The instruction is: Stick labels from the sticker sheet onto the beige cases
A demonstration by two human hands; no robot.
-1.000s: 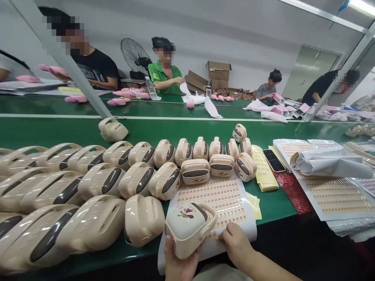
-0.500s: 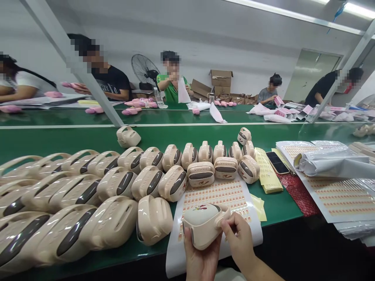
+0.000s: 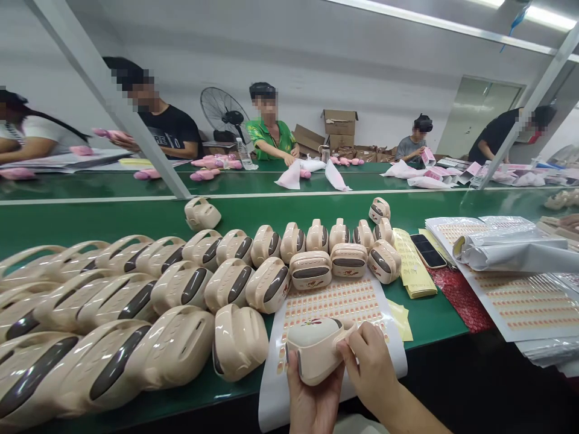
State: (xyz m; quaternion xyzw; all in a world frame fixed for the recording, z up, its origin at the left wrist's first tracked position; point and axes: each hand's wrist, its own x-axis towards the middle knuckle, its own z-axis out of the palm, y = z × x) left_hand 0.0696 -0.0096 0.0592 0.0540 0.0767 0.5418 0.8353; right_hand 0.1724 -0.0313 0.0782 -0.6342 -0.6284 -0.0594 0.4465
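Observation:
A beige plastic case with a carry handle [image 3: 316, 355] rests in my left hand [image 3: 314, 395], which cups it from below with the thumb on its near left edge. Its pale top panel bears a small coloured flower print. The fingers of my right hand [image 3: 371, 358] are closed at the case's right end, by the handle; whether anything small lies under the fingertips is hidden. Beneath the hands, a sheet of small orange-and-white stickers [image 3: 332, 301] lies on the green bench and hangs over its front edge.
Rows of similar cases [image 3: 181, 343] fill the left and middle bench. To the right lie a yellow sticker sheet [image 3: 412, 265], a phone [image 3: 427, 251] and more sticker sheets [image 3: 520, 313]. A slanted metal post [image 3: 122, 114] crosses the left; several people work across the bench.
My right fingers have shifted slightly at the case's right end, and the case stays in my left hand. Across the bench, a person in green has lowered a white bag to the surface.

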